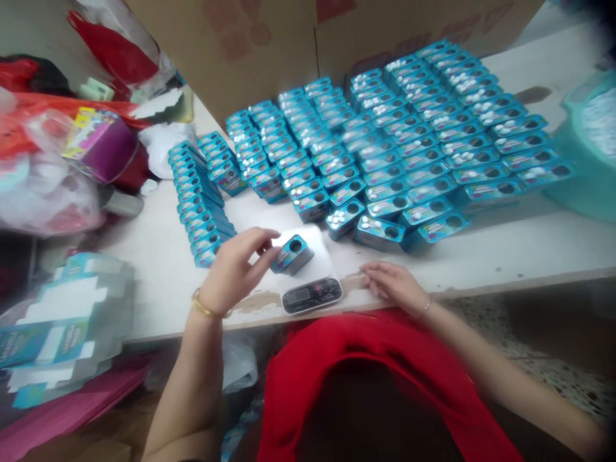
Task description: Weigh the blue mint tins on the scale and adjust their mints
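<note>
A small blue tin (293, 255) with a round dark opening in its top stands on a white kitchen scale (320, 263). My left hand (243, 260), a gold bangle on its wrist, has its thumb and curved fingers at the tin's left end. The scale's dark display panel (312, 296) faces me. To the right of the scale, my right hand (394, 283) is just above the table edge with its fingers pressed together. Whatever is between those fingertips is too small to make out. Rows of similar blue tins (344, 218) stand beyond the scale, many with white pellets on top.
A narrow row of blue tins (197, 212) stands left of the scale. Flat printed cartons (72, 314) are piled at the lower left, below plastic bags (43, 186). A large cardboard box (289, 45) stands behind the tins. At right is a green tub (572, 122) of white pellets.
</note>
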